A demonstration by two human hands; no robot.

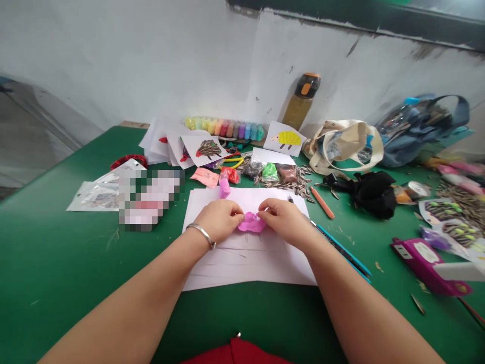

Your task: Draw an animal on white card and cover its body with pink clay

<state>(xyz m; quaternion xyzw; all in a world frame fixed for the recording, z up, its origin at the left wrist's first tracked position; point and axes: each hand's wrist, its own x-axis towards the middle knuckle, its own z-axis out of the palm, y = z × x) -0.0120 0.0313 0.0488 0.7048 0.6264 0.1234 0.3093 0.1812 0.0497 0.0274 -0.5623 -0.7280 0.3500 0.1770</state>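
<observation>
Fingertips drawn nearly together, your left hand (222, 220) and right hand (285, 221) pinch opposite sides of a thin, uneven piece of pink clay (250, 224) by the drawn lines on the white paper (246, 263), atop a green table (94, 253). Pull the two sides too hard and the clay could tear, most likely at its ragged upper edge. Press it unevenly and it may stray past the marks or drag the loose-looking sheets. Sunflower seeds (301, 186) lie just beyond the paper; one could stick to a soft surface.
</observation>
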